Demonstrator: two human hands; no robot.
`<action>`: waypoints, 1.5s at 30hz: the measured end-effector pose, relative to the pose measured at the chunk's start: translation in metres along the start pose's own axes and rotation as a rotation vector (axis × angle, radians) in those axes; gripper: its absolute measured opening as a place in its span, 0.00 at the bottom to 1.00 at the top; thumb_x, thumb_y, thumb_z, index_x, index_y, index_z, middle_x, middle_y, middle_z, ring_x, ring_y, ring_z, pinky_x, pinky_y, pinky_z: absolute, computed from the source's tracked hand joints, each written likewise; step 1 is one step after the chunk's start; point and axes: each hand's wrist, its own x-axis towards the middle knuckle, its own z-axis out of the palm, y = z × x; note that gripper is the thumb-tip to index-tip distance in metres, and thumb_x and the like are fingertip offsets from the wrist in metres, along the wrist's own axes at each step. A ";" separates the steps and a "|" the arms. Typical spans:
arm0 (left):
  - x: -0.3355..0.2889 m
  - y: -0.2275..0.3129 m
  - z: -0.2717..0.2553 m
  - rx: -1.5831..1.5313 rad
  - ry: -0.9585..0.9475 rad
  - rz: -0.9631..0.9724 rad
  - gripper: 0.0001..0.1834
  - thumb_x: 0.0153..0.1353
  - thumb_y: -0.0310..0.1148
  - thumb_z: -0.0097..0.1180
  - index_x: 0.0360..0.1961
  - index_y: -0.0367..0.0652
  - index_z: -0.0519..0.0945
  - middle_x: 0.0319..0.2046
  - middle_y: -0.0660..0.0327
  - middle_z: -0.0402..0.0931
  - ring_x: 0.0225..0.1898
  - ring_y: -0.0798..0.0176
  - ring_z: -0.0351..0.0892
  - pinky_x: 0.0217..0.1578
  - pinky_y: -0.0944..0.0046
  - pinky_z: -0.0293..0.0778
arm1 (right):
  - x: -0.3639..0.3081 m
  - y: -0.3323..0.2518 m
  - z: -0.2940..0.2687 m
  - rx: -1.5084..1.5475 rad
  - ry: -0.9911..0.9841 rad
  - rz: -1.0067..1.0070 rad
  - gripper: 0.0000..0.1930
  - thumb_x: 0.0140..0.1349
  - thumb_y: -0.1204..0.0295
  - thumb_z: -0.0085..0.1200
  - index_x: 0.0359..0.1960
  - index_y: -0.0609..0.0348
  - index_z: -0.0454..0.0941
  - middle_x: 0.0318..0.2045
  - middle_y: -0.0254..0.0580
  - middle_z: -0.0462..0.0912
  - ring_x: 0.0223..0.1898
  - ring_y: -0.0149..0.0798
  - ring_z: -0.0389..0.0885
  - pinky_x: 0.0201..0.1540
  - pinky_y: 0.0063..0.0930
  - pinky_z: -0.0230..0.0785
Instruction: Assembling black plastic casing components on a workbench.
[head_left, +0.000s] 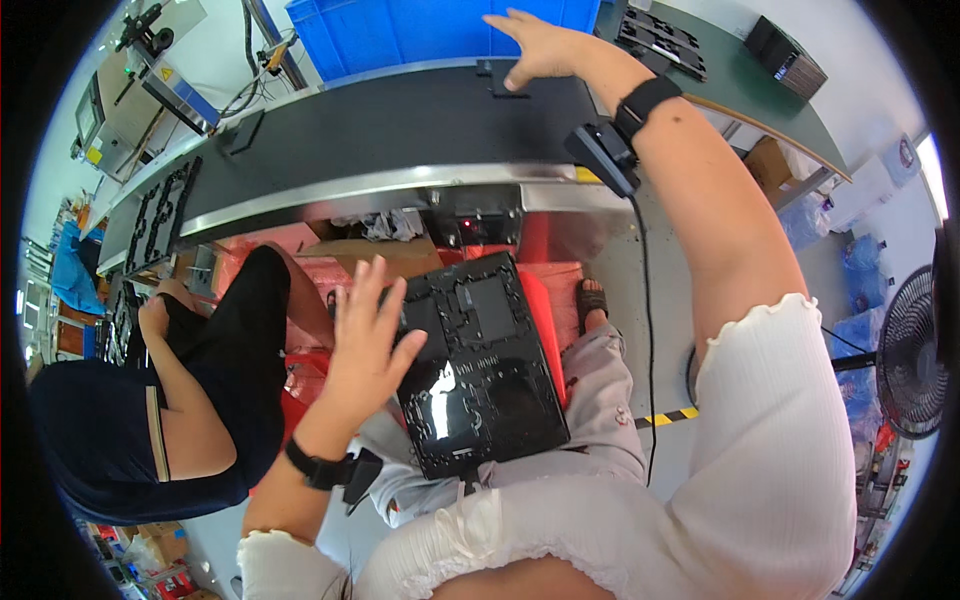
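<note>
On my lap lies a glossy black moulded plastic tray (515,400) with cut-out shapes, and a flat dark rectangular piece (492,308) sits in its upper part. My left hand (368,345) is raised by the tray's left edge, fingers spread and nothing in them. Across the conveyor belt (390,125) reaches my right hand (545,52), its fingers stretched out and apart. The thumb comes down at a small flat black part (508,80) on the belt's far side; whether it touches the part I cannot tell.
Behind the belt stands a blue crate (430,35). Black trays (160,215) rest on the belt's left end, with a flat black piece (247,132) nearby. A co-worker (150,430) sits close at my left. To the right are a green table (720,75) and a fan (908,350).
</note>
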 end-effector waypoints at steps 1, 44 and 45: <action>0.010 -0.006 -0.018 -0.024 0.063 0.020 0.28 0.58 0.38 0.52 0.58 0.36 0.64 0.64 0.44 0.49 0.66 0.41 0.45 0.63 0.44 0.42 | 0.005 0.012 0.003 0.001 -0.177 0.156 0.40 0.41 0.66 0.64 0.60 0.56 0.62 0.60 0.53 0.62 0.62 0.51 0.59 0.62 0.38 0.53; 0.003 0.019 -0.015 0.144 0.049 0.231 0.40 0.41 0.46 0.66 0.55 0.38 0.68 0.53 0.48 0.65 0.52 0.44 0.64 0.54 0.53 0.60 | -0.371 -0.186 0.091 0.303 -0.296 -0.179 0.27 0.57 0.61 0.50 0.58 0.58 0.65 0.64 0.38 0.56 0.66 0.39 0.49 0.59 0.56 0.50; -0.023 0.034 -0.004 0.103 -0.062 0.196 0.41 0.40 0.45 0.66 0.56 0.38 0.67 0.54 0.48 0.63 0.52 0.44 0.64 0.54 0.52 0.60 | -0.372 -0.186 0.092 0.333 -0.301 -0.145 0.27 0.58 0.61 0.50 0.59 0.57 0.64 0.64 0.37 0.56 0.66 0.39 0.49 0.59 0.56 0.51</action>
